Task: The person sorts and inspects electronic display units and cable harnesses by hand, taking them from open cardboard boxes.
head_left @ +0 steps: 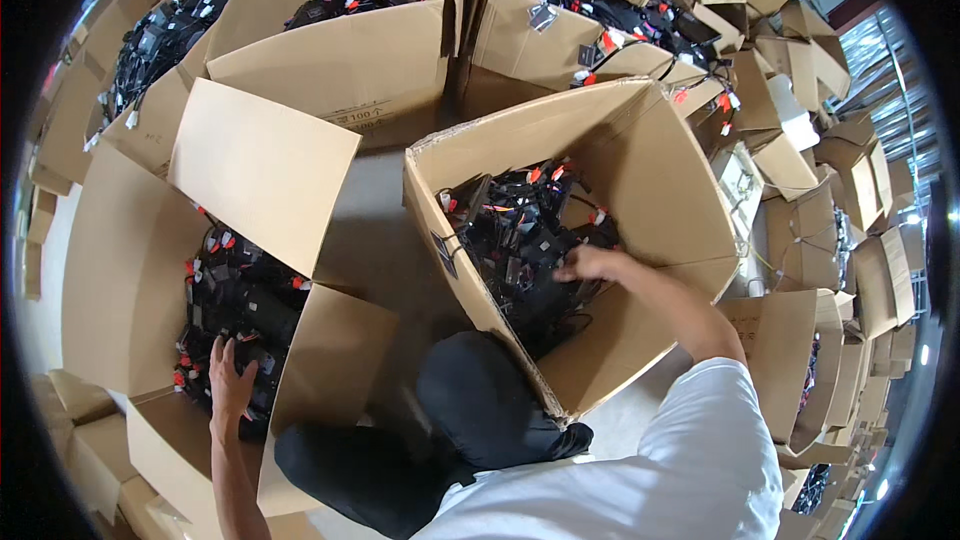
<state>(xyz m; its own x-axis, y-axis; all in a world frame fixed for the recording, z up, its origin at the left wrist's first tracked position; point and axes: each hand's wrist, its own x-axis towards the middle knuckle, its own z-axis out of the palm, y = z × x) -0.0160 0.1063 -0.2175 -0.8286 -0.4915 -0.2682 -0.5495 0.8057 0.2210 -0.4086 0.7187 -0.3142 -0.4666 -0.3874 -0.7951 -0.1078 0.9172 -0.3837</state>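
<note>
My left hand (pixel 232 378) reaches into the open cardboard box on the left. Its fingers are spread over a heap of black cabled electronic parts (pixel 240 290) with red and white connectors. I see nothing gripped in it. Inside the box on the right, my right hand (pixel 590 264) is over a similar heap of black parts and wires (pixel 520 230). Its fingers are bent together and point down at the pile. Whatever lies between those fingertips is too small and dark to make out.
The left box (pixel 130 270) has a raised flap (pixel 265 170) leaning toward the right box (pixel 690 200). Behind them stand a wide box (pixel 340 70) and another (pixel 520 35) with cables hanging over its edge. More cartons (pixel 790 360) are stacked at the right.
</note>
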